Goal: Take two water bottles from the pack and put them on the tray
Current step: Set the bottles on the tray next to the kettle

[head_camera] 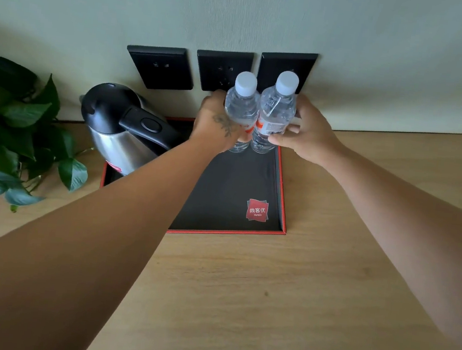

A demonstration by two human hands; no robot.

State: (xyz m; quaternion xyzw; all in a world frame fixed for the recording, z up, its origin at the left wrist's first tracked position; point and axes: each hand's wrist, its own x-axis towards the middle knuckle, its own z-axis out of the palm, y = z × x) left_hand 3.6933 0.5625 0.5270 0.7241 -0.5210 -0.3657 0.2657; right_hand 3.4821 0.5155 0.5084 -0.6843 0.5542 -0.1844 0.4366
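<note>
Two water bottles [255,114] stand upright, touching, at the tray's [284,198] far right corner, left hand [218,121] and right hand [305,131] each wrapped around one, only release apparently left.

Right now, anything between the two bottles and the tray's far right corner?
Nothing visible. The left hand holds the left bottle, the right hand the right bottle, both upright at the tray's far right corner. The kettle stands apart, on the tray's left side.
</note>
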